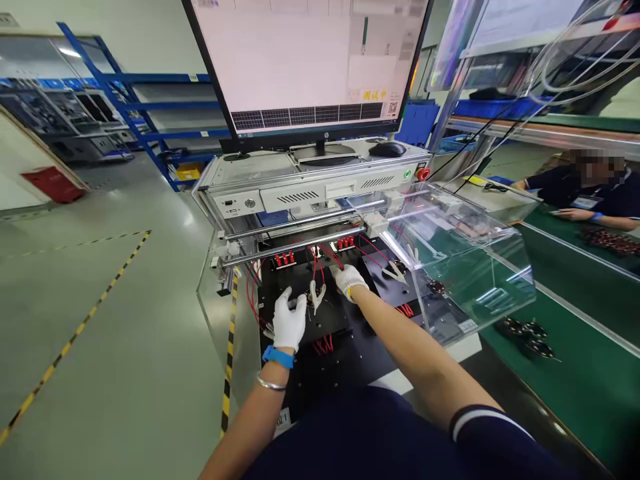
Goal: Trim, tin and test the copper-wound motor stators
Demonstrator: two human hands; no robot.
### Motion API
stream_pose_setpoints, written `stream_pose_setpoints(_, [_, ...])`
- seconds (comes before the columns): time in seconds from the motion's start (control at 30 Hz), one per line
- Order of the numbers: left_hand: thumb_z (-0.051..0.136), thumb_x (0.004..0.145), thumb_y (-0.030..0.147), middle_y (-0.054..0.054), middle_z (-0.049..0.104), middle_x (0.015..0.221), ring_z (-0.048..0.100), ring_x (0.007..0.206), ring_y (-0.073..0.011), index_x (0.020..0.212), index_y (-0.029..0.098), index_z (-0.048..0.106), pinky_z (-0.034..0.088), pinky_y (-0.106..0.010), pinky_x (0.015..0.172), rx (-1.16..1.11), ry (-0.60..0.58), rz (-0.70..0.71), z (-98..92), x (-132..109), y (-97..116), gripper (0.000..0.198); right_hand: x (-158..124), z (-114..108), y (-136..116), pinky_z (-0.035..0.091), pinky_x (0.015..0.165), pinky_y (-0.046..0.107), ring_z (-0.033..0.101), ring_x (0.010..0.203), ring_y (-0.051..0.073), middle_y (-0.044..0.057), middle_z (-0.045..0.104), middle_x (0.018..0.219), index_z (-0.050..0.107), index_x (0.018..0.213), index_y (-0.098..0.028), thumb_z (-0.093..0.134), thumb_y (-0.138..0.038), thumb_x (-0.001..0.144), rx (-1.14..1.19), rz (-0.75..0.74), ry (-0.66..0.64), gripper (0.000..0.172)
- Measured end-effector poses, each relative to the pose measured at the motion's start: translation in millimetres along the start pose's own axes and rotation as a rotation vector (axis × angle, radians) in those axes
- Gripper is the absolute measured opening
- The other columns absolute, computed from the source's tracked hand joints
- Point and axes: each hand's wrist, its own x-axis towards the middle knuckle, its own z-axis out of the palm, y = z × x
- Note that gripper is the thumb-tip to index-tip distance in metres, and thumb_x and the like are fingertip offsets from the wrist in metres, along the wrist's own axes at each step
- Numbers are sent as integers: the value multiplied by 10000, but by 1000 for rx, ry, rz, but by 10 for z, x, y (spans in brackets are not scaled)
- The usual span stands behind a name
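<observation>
My left hand, in a white glove, hovers over the black plate of the test bench with thumb and fingers apart and nothing between them. Just right of it, a pale spring clip on red wires is at a small round part on the plate. My right hand, also gloved, is closed beyond that clip. Red wires run down to its fingers; what it grips is hidden. Another pale clip lies on the plate farther right.
Metal rods cross above the plate, with red terminals behind. A raised clear cover stands at right. Several round coil-like parts lie on the green bench. Behind are a monitor and a red button. A co-worker sits at right.
</observation>
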Motion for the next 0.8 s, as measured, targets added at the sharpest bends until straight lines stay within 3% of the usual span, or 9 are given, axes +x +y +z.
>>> stream_pose_setpoints(0.07, [554, 881, 419, -117, 608, 1228, 615, 1053, -222, 1234, 180, 532, 479, -423, 942, 44, -85, 5, 63, 140, -27, 427, -8, 5, 7, 480, 615, 267, 649, 727, 168, 97, 691, 944, 632, 1109, -140, 446, -552, 907, -5, -16, -23, 495])
stream_pose_setpoints(0.2, [600, 868, 382, -66, 655, 1045, 623, 964, -195, 1031, 154, 624, 508, -422, 873, 207, -236, 44, 147, 375, 2, 282, -98, 112, -106, 463, 638, 257, 659, 807, 207, 91, 696, 979, 696, 979, -173, 704, -544, 680, -71, -53, -49, 477])
stream_pose_setpoints(0.37, [601, 865, 387, -49, 657, 957, 626, 915, -188, 952, 149, 631, 507, -401, 842, 448, -248, 113, 134, 472, 170, 255, -113, 119, -303, 445, 607, 247, 648, 713, 196, 60, 686, 724, 698, 680, -189, 756, -443, 590, -115, -95, -73, 276])
stream_pose_setpoints(0.5, [537, 888, 350, -63, 647, 1096, 593, 1047, -196, 1047, 171, 610, 463, -387, 931, 564, -227, 190, -92, 192, 149, 251, -27, -144, -264, 428, 616, 246, 620, 718, 176, 36, 664, 715, 672, 705, -190, 693, -468, 644, -78, -121, 33, 285])
stream_pose_setpoints(0.6, [510, 866, 297, -33, 653, 1114, 600, 1056, -193, 1050, 231, 618, 460, -313, 919, 656, -307, 196, -337, -206, -80, 224, 74, -290, -181, 425, 613, 243, 583, 663, 144, 8, 639, 714, 646, 732, -187, 671, -464, 660, -23, -118, 67, 288])
stream_pose_setpoints(0.7, [513, 826, 266, -74, 672, 1007, 652, 894, -245, 950, 219, 652, 501, -349, 784, 789, -421, 110, -516, -590, -415, 192, 175, -269, -124, 423, 574, 231, 542, 599, 119, -17, 597, 662, 606, 723, -185, 678, -439, 651, 46, -111, 44, 274])
stream_pose_setpoints(0.8, [477, 820, 210, -123, 661, 940, 661, 798, -265, 918, 169, 655, 505, -373, 702, 899, -462, 12, -601, -815, -650, 207, 238, -171, -101, 419, 525, 221, 510, 552, 105, -28, 564, 623, 568, 722, -188, 683, -398, 652, 111, -100, 13, 249])
